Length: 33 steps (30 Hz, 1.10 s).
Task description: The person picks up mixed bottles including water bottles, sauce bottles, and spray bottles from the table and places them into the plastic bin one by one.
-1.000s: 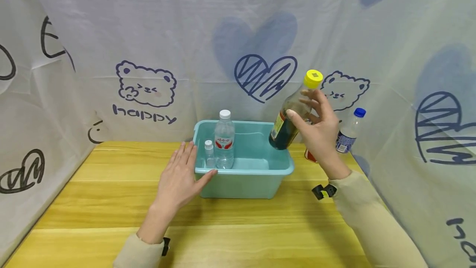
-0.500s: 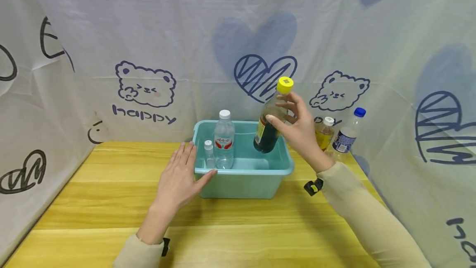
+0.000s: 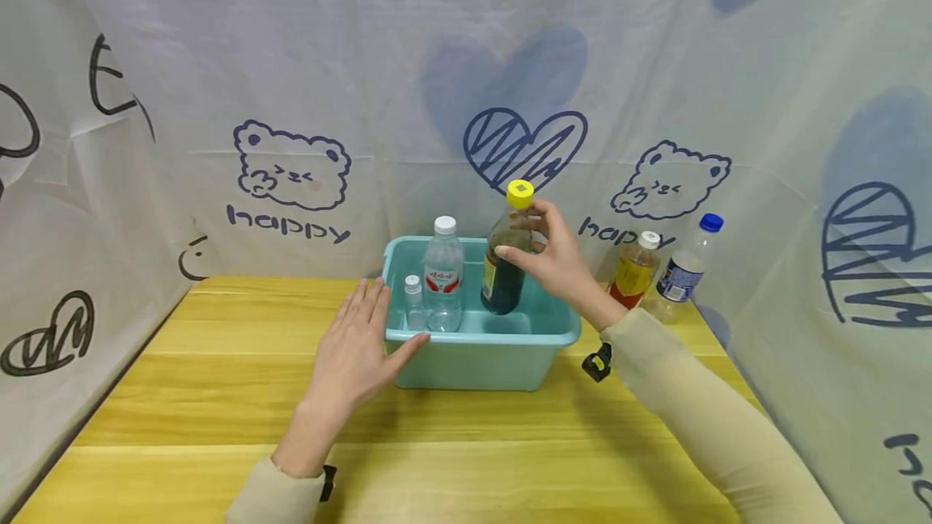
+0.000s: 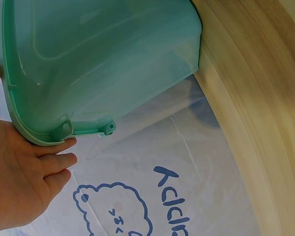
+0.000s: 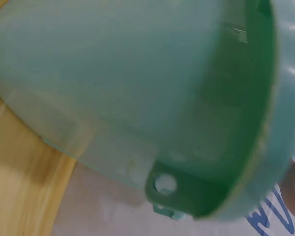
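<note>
My right hand point(image 3: 557, 257) grips a dark soy sauce bottle point(image 3: 502, 281) with a yellow cap by its upper part. The bottle is nearly upright, its lower part inside the teal plastic basin point(image 3: 473, 362). My left hand point(image 3: 353, 346) rests with straight fingers at the basin's left rim, thumb along the front corner. Inside the basin's left end stand a clear water bottle point(image 3: 442, 297) with a white cap and a small clear bottle point(image 3: 414, 306). The left wrist view has the left fingers beside the basin's rim point(image 4: 12, 93). In the right wrist view the basin's outer wall point(image 5: 113, 73) hides the bottle.
Right of the basin, on the wooden table point(image 3: 218, 411), stand a bottle with a yellow and red label point(image 3: 632, 277) and a clear bottle with a blue cap point(image 3: 680, 277). A printed white curtain point(image 3: 393, 63) hangs behind and at both sides.
My right hand has carried the soy sauce bottle left and down into the basin, and the bottle is more upright. The yellow-labelled bottle has come into view. My left hand stays at the rim.
</note>
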Each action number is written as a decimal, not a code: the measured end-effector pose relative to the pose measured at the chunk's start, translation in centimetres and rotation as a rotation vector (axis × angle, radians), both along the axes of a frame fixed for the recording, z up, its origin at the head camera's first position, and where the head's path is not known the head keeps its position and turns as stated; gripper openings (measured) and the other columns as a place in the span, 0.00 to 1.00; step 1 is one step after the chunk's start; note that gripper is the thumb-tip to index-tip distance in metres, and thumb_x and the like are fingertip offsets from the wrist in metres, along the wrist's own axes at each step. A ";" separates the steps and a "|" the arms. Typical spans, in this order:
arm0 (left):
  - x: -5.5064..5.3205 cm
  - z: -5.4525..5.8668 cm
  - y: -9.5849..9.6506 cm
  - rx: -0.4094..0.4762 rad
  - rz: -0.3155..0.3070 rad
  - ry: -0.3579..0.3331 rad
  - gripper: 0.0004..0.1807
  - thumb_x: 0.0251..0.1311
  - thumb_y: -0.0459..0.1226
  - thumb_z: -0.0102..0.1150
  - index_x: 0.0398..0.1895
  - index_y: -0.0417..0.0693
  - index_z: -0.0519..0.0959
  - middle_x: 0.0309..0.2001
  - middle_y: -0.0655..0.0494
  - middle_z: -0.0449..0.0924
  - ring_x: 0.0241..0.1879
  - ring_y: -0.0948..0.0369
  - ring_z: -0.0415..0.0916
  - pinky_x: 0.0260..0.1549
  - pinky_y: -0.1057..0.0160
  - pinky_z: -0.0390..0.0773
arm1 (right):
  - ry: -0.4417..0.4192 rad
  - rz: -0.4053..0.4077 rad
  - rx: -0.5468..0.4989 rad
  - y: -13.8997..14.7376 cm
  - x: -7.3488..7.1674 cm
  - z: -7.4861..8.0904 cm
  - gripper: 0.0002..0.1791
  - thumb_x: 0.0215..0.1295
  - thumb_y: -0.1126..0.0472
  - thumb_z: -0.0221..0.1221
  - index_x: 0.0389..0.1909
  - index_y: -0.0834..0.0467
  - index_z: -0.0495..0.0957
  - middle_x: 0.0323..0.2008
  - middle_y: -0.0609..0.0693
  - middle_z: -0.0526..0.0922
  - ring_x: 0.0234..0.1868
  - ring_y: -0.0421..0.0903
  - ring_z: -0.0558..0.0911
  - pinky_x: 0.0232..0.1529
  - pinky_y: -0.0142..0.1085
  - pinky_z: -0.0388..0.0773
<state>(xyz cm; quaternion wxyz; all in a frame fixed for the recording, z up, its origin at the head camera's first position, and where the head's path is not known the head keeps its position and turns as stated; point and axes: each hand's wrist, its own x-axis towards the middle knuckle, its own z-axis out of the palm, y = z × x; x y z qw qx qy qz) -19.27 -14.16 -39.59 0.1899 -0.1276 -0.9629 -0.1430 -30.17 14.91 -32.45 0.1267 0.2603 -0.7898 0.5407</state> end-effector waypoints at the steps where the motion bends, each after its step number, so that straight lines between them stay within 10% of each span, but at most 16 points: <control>1: 0.0 0.0 0.0 -0.002 0.001 -0.003 0.55 0.69 0.69 0.51 0.79 0.31 0.59 0.80 0.37 0.55 0.80 0.40 0.51 0.80 0.45 0.53 | -0.014 -0.002 0.010 -0.1 -0.1 -0.1 0.38 0.64 0.66 0.71 0.70 0.60 0.62 0.61 0.59 0.76 0.63 0.56 0.78 0.64 0.57 0.79; 33: -0.1 -0.1 0.0 -0.008 0.003 0.001 0.54 0.69 0.68 0.51 0.79 0.32 0.59 0.80 0.37 0.55 0.80 0.41 0.51 0.80 0.45 0.53 | -0.304 0.075 0.043 -0.5 -2.9 -3.0 0.35 0.64 0.72 0.69 0.67 0.64 0.62 0.64 0.65 0.75 0.64 0.63 0.80 0.65 0.54 0.79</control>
